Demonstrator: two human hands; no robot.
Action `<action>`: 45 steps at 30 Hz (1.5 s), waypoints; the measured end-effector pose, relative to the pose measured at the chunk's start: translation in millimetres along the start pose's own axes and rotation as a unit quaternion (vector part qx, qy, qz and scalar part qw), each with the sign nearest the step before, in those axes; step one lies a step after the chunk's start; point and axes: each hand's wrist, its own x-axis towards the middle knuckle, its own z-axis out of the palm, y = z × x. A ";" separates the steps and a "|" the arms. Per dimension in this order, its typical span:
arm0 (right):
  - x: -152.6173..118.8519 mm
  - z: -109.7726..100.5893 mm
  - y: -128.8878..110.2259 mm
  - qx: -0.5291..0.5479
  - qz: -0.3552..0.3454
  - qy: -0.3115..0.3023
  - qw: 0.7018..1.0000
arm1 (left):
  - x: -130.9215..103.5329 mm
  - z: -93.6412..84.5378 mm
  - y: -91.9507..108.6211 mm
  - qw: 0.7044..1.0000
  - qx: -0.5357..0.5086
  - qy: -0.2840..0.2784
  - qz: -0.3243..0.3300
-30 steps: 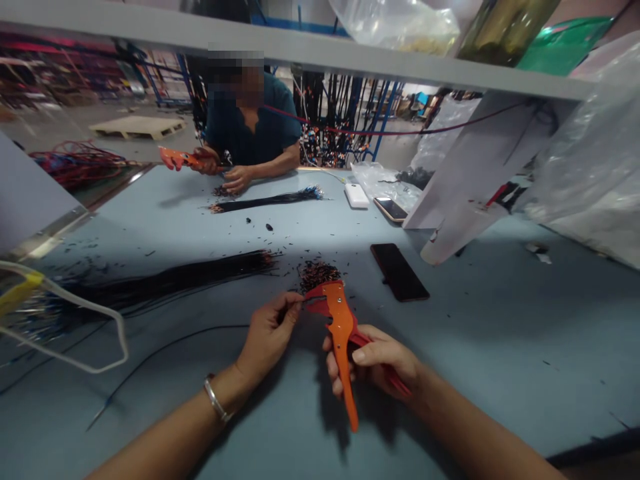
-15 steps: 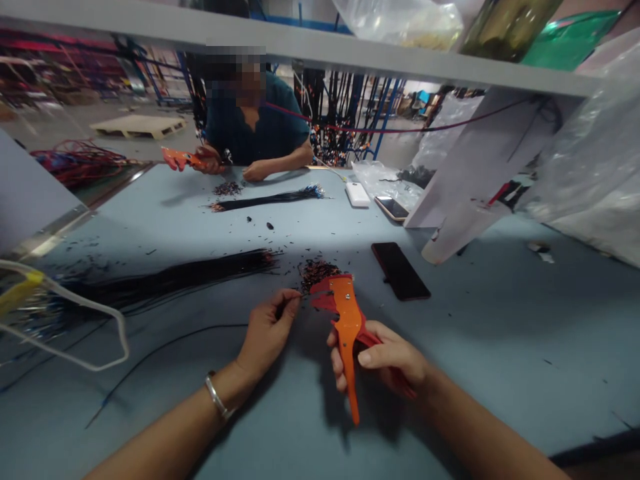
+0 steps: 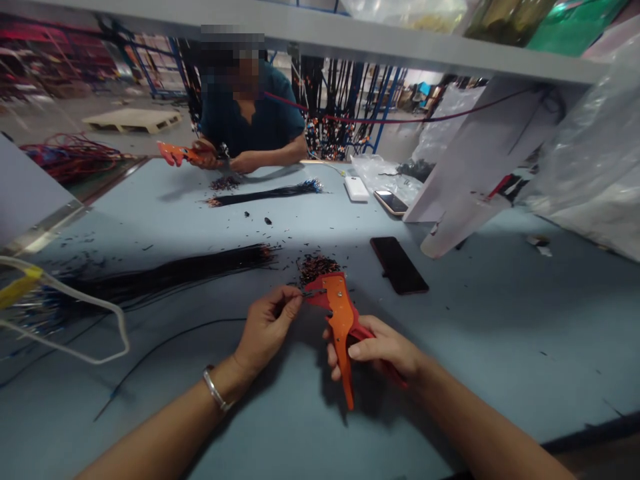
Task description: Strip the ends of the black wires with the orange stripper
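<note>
Pinched between the thumb and fingers of my left hand (image 3: 273, 320) is a thin black wire (image 3: 170, 340), whose tail curves away over the table to the left. Its short end reaches into the red jaws of an orange wire stripper (image 3: 341, 310). My right hand (image 3: 383, 347) is wrapped round the red and orange handles of that tool. Just behind the jaws lies a pile of small black and copper-coloured wire scraps (image 3: 317, 267). Left of it rests a thick bundle of black wires (image 3: 175, 273).
A black phone (image 3: 399, 265) lies right of the stripper. Across the table a person (image 3: 250, 113) holds another orange stripper (image 3: 180, 153) near a smaller wire bundle (image 3: 265, 194). A white looped tube (image 3: 123, 327) stands at left. A shelf beam (image 3: 320, 33) crosses overhead.
The wire end is now within the stripper's jaws, which look closer together. My right hand and the stripper have shifted slightly left. The co-worker's hands have drawn together.
</note>
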 end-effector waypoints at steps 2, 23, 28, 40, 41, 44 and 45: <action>-0.2 -0.2 0.1 -0.006 -0.002 -0.003 1.000 | -0.4 -0.3 1.3 1.000 0.000 -0.006 -0.001; -10.3 -10.1 -15.9 -0.066 0.033 -0.043 0.996 | -3.0 -1.9 5.2 0.997 -0.043 -0.055 0.036; -10.8 -12.6 -15.8 -0.073 0.030 -0.043 0.996 | -2.3 -1.6 6.7 0.998 -0.021 -0.049 0.043; -11.8 -13.1 -16.1 -0.081 0.038 -0.041 0.995 | -3.8 -1.0 7.4 0.998 -0.017 -0.048 0.039; -11.7 -12.9 -16.0 -0.083 0.037 -0.041 0.995 | -3.8 -1.1 7.6 0.998 -0.018 -0.047 0.038; -11.3 -11.6 -16.4 -0.090 0.032 -0.040 0.995 | -4.1 -1.0 7.5 0.998 -0.023 -0.041 0.041; -11.2 -10.8 -16.8 -0.093 0.028 -0.040 0.994 | -4.3 -0.9 7.4 0.998 -0.023 -0.039 0.041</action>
